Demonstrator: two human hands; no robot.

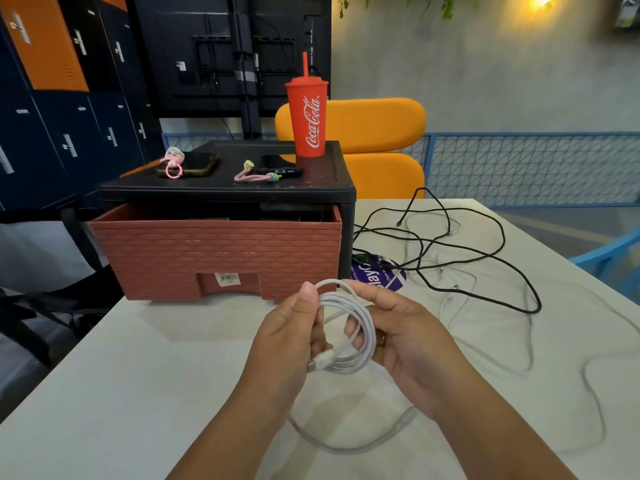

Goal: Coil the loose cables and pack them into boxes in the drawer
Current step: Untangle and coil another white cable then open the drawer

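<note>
Now my left hand (291,330) pinches the white coil (369,321) so its loops do not fall apart, and my right hand (408,328) grips the other side.

both hands, left hand (287,327) and right hand (405,330), hold a white cable (360,327), seemingly coiled, above the table (138,375).

Grey wall (502,64); navy and orange lockers (62,98) at left; orange chair (374,133) behind white table (104,375); warm lamp (542,0) overhead
</note>
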